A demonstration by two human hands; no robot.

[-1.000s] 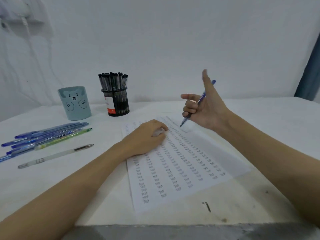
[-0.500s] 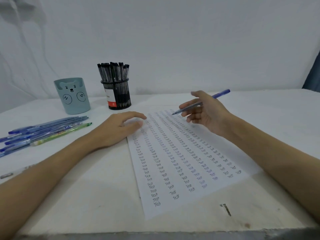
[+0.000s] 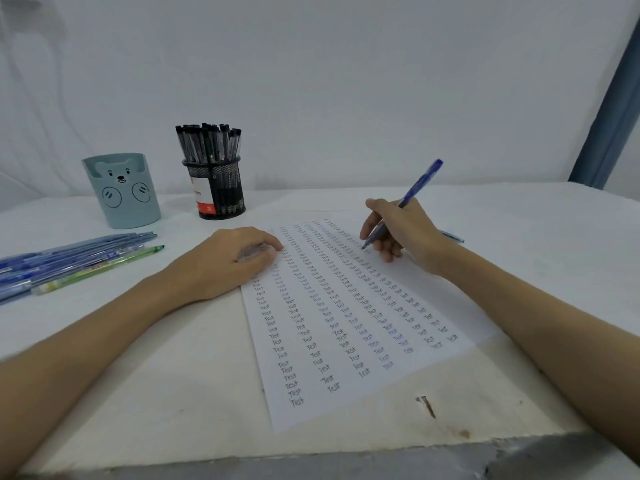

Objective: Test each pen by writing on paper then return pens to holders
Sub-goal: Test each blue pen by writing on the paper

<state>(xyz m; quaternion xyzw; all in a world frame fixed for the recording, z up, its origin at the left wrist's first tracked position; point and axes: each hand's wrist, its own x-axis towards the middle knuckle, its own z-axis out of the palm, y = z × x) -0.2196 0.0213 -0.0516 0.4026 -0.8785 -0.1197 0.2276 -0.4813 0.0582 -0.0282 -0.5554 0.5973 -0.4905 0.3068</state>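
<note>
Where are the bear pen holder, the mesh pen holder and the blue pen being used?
bear pen holder (image 3: 122, 192): head view, front wall
mesh pen holder (image 3: 221, 188): head view, mesh side
blue pen (image 3: 417, 184): head view, upper barrel

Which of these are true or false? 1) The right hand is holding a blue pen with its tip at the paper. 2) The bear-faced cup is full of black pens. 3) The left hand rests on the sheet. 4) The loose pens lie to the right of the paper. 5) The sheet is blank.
1) True: the right hand holds the blue pen, tip at the paper.
2) False: the bear cup shows no pens; the black pens stand in the mesh holder.
3) True: the left hand rests on the sheet's left edge.
4) False: the loose pens lie to its left.
5) False: columns of the word "Test" cover it.
</note>
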